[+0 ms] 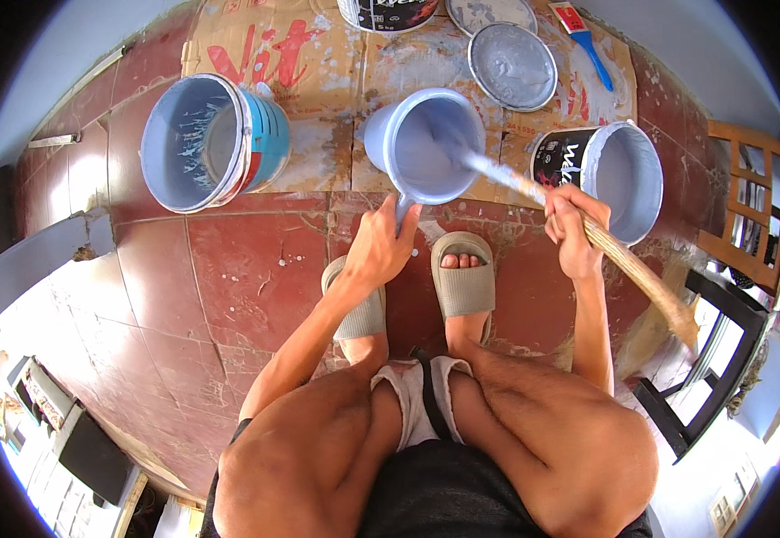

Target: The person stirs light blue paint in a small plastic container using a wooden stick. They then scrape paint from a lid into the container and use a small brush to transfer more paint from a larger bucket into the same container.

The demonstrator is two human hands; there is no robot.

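My left hand [381, 247] is closed around the handle of a light blue plastic jug [376, 143], whose inside is coated with pale grey-blue paint. My right hand [574, 229] grips a long wooden stick [641, 273], its paint-covered end inside the jug. Just right of the jug stands a black-labelled bucket [636, 179] with pale paint in it. On the left is a turquoise bucket [269, 134] with paint-streaked inner walls.
Paint-spattered cardboard [318, 90] lies on red floor tiles [255, 278], holding another bucket [385, 9], paint-smeared lids [512, 67] and a blue-handled brush [587, 49]. Wooden furniture [749, 184] and a black frame [726, 323] are at the right. My sandalled feet are below the jug.
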